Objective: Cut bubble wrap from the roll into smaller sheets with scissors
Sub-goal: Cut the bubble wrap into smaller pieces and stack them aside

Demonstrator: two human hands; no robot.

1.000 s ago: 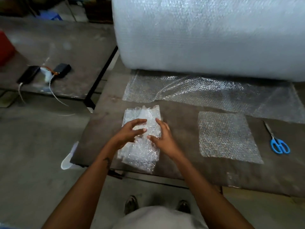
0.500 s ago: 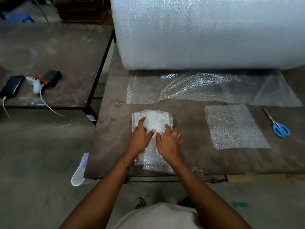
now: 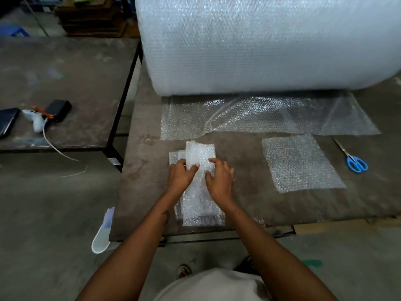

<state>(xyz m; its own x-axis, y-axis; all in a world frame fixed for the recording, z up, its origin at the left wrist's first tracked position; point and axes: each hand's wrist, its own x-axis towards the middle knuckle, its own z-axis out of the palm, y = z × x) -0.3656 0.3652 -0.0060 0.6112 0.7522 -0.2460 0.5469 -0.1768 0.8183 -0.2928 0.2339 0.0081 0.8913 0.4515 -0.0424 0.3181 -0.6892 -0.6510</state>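
Observation:
A huge bubble wrap roll lies across the back of the brown table, its loose end spread flat in front of it. A stack of cut sheets sits near the front edge. My left hand pinches the left edge of the top sheet, thumb laid over it. My right hand rests on the stack with bent fingers. One single cut sheet lies flat to the right. Blue-handled scissors lie shut beyond it, untouched.
A second table stands to the left across a narrow gap, holding a white glue gun, a dark box and a phone. A white plastic scoop hangs at the front left table corner. Concrete floor below.
Both hands lay flat side by side on the stack half a second ago. Now my left hand has shifted to the top sheet's left edge and taken hold of it.

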